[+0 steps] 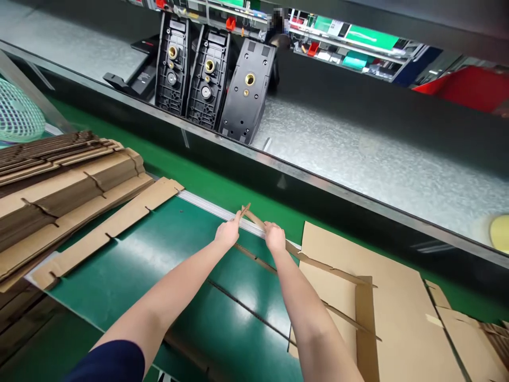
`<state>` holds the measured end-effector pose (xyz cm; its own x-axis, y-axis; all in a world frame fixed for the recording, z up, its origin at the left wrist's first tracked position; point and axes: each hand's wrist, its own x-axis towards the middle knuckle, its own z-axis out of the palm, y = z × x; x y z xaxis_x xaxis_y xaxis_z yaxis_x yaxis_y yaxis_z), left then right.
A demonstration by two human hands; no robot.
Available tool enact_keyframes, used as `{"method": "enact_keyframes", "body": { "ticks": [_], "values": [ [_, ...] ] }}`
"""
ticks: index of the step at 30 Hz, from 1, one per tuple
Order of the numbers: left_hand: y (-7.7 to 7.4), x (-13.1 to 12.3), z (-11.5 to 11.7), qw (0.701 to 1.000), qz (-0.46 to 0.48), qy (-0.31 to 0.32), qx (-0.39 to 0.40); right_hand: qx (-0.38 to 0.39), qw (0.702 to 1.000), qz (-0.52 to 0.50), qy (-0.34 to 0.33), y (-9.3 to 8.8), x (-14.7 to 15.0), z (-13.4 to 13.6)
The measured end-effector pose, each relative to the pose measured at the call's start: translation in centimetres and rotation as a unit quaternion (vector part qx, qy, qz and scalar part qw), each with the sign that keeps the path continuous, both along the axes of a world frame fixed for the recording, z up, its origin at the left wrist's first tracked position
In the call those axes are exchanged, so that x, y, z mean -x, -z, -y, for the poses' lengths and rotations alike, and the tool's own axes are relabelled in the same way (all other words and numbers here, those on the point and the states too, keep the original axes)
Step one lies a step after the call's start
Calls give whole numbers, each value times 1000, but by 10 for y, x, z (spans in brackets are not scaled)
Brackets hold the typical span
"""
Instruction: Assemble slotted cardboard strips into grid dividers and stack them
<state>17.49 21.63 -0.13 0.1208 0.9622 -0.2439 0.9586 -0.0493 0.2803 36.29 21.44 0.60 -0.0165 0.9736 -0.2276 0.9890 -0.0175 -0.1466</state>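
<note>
Over the far edge of the green table (167, 239), my left hand (228, 232) is closed on a cardboard divider strip (245, 208), seen almost edge-on. My right hand (275, 236) grips a long slotted cardboard strip (332, 269) close to its far end. The two strips meet or cross just between my hands; whether their slots are engaged I cannot tell. At the right, a cross strip (368, 323) stands across the long strip and another parallel one (345, 314). My right forearm covers part of these strips.
Stacked slotted strips (95, 185) lie at the left, with a single strip (107, 236) beside them. Flat cardboard sheets (401, 313) cover the right side. Beyond a raised metal rail (318, 172), black plastic housings (248, 90) stand on a conveyor. A mesh fan guard (19, 114) is far left.
</note>
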Motion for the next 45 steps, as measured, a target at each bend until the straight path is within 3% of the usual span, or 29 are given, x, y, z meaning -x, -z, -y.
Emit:
{"method": "enact_keyframes", "body": {
  "ticks": [12,19,22,25,28,31,33,36,40,43,45],
  "values": [
    [-8,5,12,999,-11,-24,21,-32,999,-21,4,10,10,5],
    [-1,2,4,996,-34,-27,74,-46,999,-26,11,11,13,5],
    [-3,2,4,998,-31,-31,50,-97,995,-24,32,7,15,15],
    [-7,8,19,996,-25,-34,-84,-181,981,-4,67,-2,-2,47],
    [-3,21,46,978,-7,12,-210,-227,964,51,130,-11,-45,106],
    [11,32,70,977,2,72,-199,-239,932,125,240,-10,-102,178],
    [19,34,76,981,1,80,-177,-219,914,150,306,-1,-137,216],
    [20,30,72,984,6,74,-161,-153,916,132,348,13,-170,246],
    [1,42,76,986,34,68,-151,-115,928,96,342,9,-183,258],
    [-15,68,108,978,71,51,-192,-159,920,105,344,-5,-178,286],
    [-15,85,141,974,78,75,-200,-186,911,122,347,-8,-170,316]
  ]
}}
